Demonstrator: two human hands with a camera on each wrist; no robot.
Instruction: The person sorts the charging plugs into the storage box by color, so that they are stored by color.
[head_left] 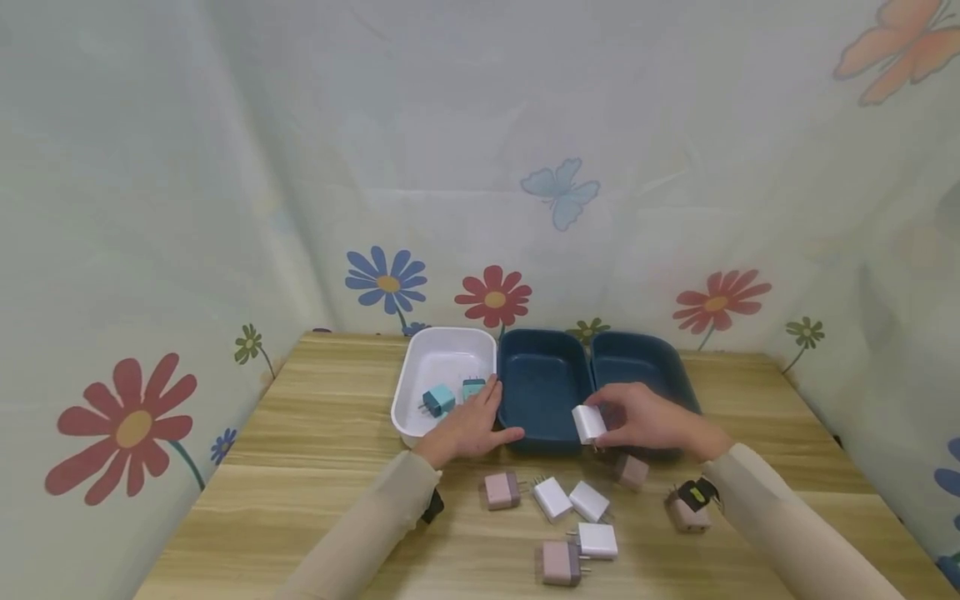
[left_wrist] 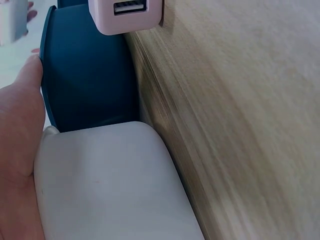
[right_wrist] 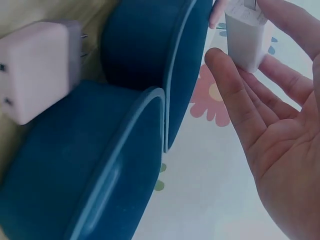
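Observation:
My right hand (head_left: 648,419) pinches a white charger plug (head_left: 588,424) between thumb and fingers, above the front of the middle dark blue bin (head_left: 543,392). In the right wrist view the same white charger (right_wrist: 244,37) is upright at the fingertips, its prongs toward the top. My left hand (head_left: 468,423) rests with extended fingers over the front right corner of the white bin (head_left: 398,408), its thumb reaching to the middle bin's rim. Inside the white bin lie two teal chargers, one (head_left: 438,400) in plain view and another (head_left: 473,387) partly hidden by the fingers.
A second dark blue bin (head_left: 637,358) stands at the right, partly behind my right hand. In front of the bins, loose white chargers (head_left: 552,499) and several pink chargers (head_left: 502,491) lie on the wooden table (head_left: 315,417). A flower-printed cloth (head_left: 450,167) hangs behind.

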